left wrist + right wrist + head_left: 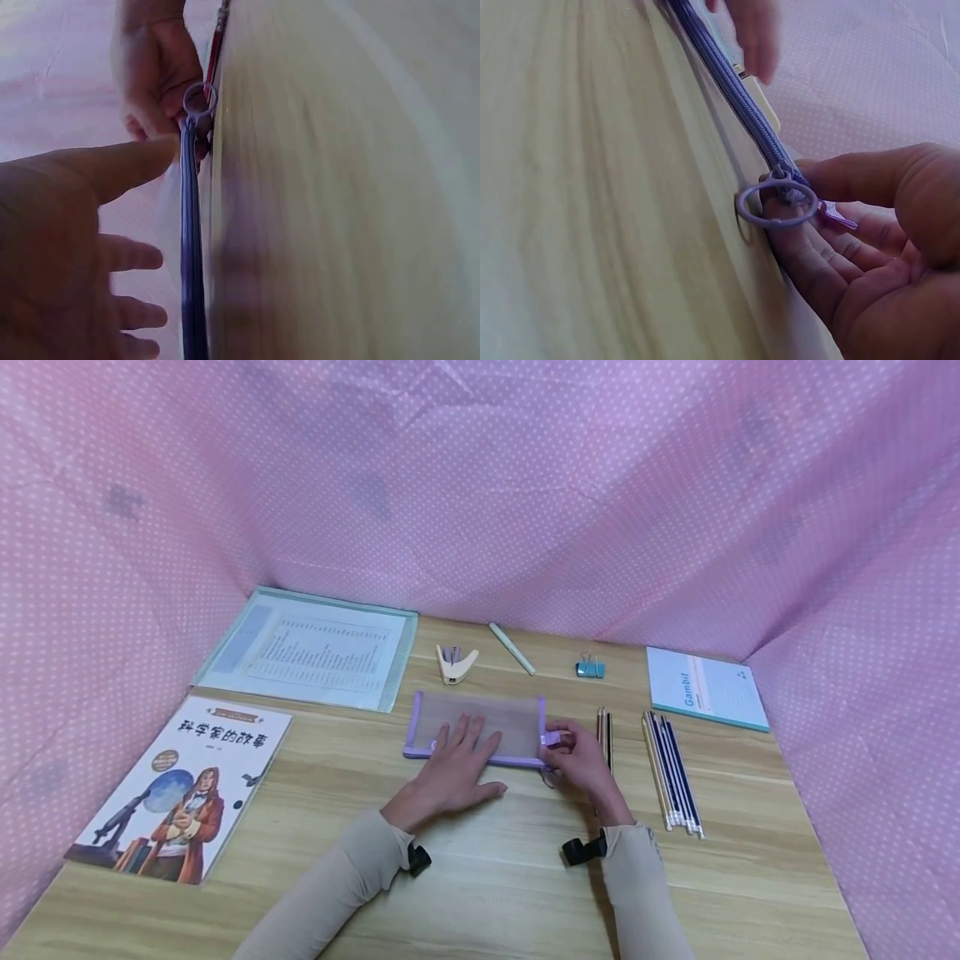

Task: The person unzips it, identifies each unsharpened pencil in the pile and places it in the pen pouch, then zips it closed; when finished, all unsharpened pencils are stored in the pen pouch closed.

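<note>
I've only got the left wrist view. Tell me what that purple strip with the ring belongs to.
Observer: It is the zipper edge of a flat purple-edged mesh zip pouch lying on the wooden table.
Operator: Say what the right hand is doing at the ring.
Observer: The right hand pinches the pouch's right end at the zipper slider. The round ring pull hangs free beside its fingers.
Operator: List what lies past that end.
Observer: A few loose wooden pencils, then a larger row of pencils farther right.
</note>
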`<state>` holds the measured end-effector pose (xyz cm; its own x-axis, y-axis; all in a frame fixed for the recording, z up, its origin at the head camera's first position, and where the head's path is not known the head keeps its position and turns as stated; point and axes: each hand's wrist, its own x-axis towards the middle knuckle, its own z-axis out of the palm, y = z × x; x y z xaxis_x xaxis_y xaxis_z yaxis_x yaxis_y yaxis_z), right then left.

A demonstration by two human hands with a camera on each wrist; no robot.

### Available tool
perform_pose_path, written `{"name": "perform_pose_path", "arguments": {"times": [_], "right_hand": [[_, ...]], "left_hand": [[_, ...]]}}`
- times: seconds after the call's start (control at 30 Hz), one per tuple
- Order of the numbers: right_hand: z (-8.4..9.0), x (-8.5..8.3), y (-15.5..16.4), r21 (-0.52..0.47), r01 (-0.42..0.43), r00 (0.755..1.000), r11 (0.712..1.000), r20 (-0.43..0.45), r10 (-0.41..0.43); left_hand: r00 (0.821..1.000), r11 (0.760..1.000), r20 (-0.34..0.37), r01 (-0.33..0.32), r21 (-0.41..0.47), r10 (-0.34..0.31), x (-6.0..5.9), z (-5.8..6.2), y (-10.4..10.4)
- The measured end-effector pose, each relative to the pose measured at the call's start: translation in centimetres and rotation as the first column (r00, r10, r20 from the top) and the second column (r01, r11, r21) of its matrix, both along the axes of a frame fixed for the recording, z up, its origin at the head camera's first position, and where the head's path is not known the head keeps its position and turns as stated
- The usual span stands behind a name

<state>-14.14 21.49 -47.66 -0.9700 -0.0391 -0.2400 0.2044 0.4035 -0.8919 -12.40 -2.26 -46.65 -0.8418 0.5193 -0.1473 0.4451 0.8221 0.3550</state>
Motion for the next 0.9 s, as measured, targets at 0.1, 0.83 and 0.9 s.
{"name": "perform_pose_path", "arguments": {"times": [0.1, 0.83, 0.9], "right_hand": [[0.0, -0.1, 0.0, -0.006, -0.004, 1.0, 1.0, 0.012, 0.004], [-0.1, -0.1, -0.2, -0.096, 0.057, 0.997, 0.994, 0.052, -0.052], [-0.1, 0.0, -0.2, -0.101, 0.06, 0.997, 0.993, 0.052, -0.055]], "left_hand": [[0.998, 0.999, -0.056, -0.005, 0.048, 0.008, 0.7, 0.5, 0.8], [0.973, 0.962, -0.207, -0.041, 0.271, 0.1, 3.5, -0.4, 5.3], [0.978, 0.961, -0.184, -0.046, 0.273, 0.099, 3.7, -0.6, 5.7]]}}
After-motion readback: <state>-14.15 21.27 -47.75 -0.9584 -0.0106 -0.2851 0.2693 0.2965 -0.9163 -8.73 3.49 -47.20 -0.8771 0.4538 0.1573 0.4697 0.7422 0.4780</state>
